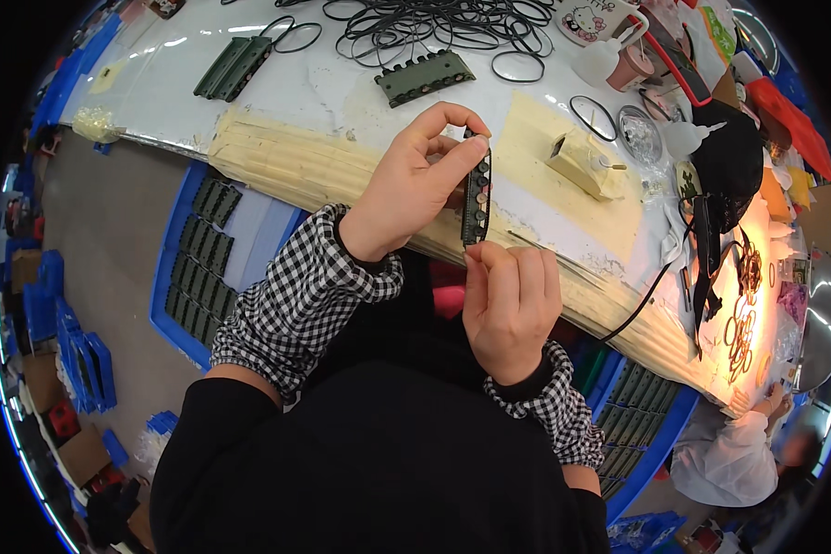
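Chassis piece: the narrow, dark green wheeled chassis piece (476, 198), like a toy tank's, is between the two hands, its length pointing away from the body; I see round black wheels in a row, and a thin black line down its right edge that I cannot identify as loop or body.
Left hand: the left hand (415, 175) is clamped on the far end, thumb and curled index finger pinching it.
Right hand: the right hand (512, 300) has its fingertips bunched at the near end; I cannot tell whether they grip the piece or something thin there.
Left tray: below and left of the left hand I have a blue tray (177, 339) with rows of green chassis parts (190, 277) packed on one side.
Right tray: below and right of the right hand, another blue tray (660, 459) shows more green parts in rows.
Bench: just beyond the hands is a white tabletop (323, 111) with a yellowish covering (295, 164) along its near edge.
Block: right of the left hand, a yellow block (577, 171) with a small pin.
Loose part: past the left hand, a green wheeled part (425, 81).
Loops: farther out, a tangled heap of black loops (434, 28).
Vessels: far right of the left hand, a white squeeze bottle (597, 63) and, beyond it, a white mug (584, 20).
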Motion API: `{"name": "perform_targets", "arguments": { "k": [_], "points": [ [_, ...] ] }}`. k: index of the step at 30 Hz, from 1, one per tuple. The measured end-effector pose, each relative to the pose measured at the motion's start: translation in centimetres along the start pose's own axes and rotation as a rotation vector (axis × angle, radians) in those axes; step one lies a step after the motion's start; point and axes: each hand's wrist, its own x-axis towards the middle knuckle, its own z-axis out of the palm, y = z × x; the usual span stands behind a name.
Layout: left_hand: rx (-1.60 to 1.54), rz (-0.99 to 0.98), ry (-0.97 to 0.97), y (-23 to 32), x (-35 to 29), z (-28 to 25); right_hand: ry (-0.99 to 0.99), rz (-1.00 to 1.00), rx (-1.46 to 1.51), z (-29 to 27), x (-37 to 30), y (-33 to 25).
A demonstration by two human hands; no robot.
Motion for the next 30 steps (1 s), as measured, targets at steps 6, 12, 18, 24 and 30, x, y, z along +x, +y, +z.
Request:
{"name": "perform_targets", "arguments": {
  "k": [6, 12, 18, 24, 30],
  "points": [
    [-0.033, -0.020, 0.007, 0.2, -0.1, 0.0, 0.105, -0.040, -0.068, 0.9, -0.9, 0.2],
    [-0.048, -0.038, -0.037, 0.4, 0.1, -0.2, 0.155, -0.210, -0.038, 1.0, -2.2, 1.7],
    [-0.048, -0.007, -0.001, 0.4, -0.4, 0.0, 0.182, 0.360, 0.480, 0.0, -0.7, 1.6],
    [0.097, 0.260, -0.032, -0.1, -0.9, 0.1, -0.102, 0.511, 0.588, -1.1, 1.6, 1.4],
    [0.147, 0.365, 0.032, -0.8, -0.7, 0.1, -0.127, 0.316, 0.198, -0.7, 1.9, 1.3]
  ]
}}
